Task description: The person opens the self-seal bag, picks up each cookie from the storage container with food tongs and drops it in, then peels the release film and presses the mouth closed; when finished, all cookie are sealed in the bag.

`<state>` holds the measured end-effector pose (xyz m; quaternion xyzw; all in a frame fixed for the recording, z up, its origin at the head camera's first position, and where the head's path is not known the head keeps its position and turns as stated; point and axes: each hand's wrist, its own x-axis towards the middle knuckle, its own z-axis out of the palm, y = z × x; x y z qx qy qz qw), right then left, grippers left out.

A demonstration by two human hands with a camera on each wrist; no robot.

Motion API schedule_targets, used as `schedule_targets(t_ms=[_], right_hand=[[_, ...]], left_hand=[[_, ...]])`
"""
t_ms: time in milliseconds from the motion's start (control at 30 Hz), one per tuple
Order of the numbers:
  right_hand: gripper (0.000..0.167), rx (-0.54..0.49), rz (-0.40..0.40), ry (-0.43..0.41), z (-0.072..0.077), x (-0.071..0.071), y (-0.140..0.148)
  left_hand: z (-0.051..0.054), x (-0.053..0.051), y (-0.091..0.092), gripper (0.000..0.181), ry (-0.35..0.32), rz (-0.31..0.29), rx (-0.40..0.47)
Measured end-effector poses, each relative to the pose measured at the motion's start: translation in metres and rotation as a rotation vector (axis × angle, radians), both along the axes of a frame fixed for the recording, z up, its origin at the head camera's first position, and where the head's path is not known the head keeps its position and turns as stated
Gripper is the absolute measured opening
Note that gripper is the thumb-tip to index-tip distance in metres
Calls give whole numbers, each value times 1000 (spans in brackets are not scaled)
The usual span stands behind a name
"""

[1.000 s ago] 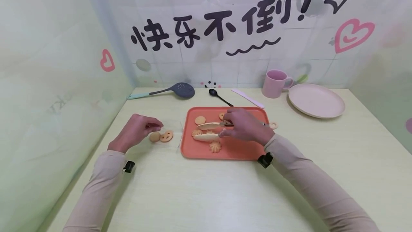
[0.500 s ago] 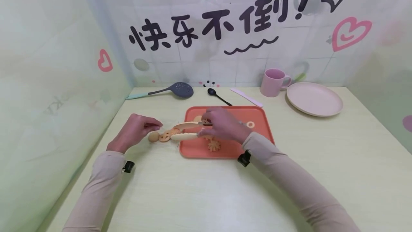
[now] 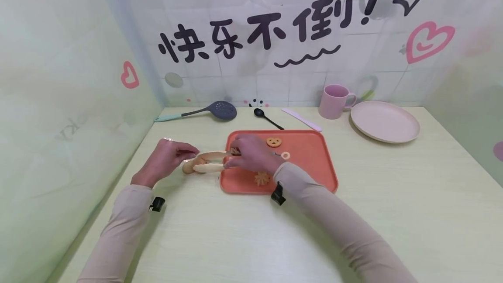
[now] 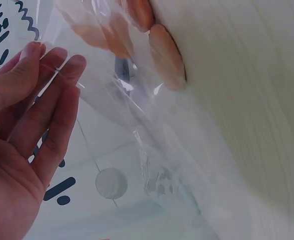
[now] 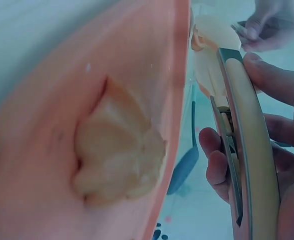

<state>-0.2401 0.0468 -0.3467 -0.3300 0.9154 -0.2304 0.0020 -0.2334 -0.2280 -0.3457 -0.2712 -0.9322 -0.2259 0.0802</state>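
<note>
My left hand (image 3: 167, 160) pinches the edge of a clear plastic bag (image 4: 136, 135) between thumb and fingertips. Inside the bag lie a round cookie (image 3: 188, 167) and another cookie, two of them showing edge-on in the left wrist view. My right hand (image 3: 253, 154) grips a pair of cream-tipped tongs (image 3: 209, 168) with steel sides. The tong tips reach left past the tray's rim to the bag's mouth, around a cookie (image 5: 199, 41) that they mostly hide. On the orange tray (image 3: 310, 174) lie a smiley-face cookie (image 3: 274, 142) and a flower-shaped cookie (image 3: 262, 178).
Along the back of the table lie a slotted spatula (image 3: 222, 110), a small black spoon (image 3: 269, 119) and a pink knife (image 3: 301, 120). A pink mug (image 3: 334, 101) and a pink plate (image 3: 385, 121) stand at the back right.
My right hand has moved left from over the tray, carrying a cookie in the tongs to the bag. The left hand has stayed in place with the bag.
</note>
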Motion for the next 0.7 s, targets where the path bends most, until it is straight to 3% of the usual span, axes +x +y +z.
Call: schedule_targets(t_ms=[300,700], right_hand=[[35,93,6,53,-4,-3,-23],[37,63,-11,32,-9,-5,-34]], left_hand=[[-1,0,3,17,19,-8,27],[-2,0,4,17,38,30,-21]])
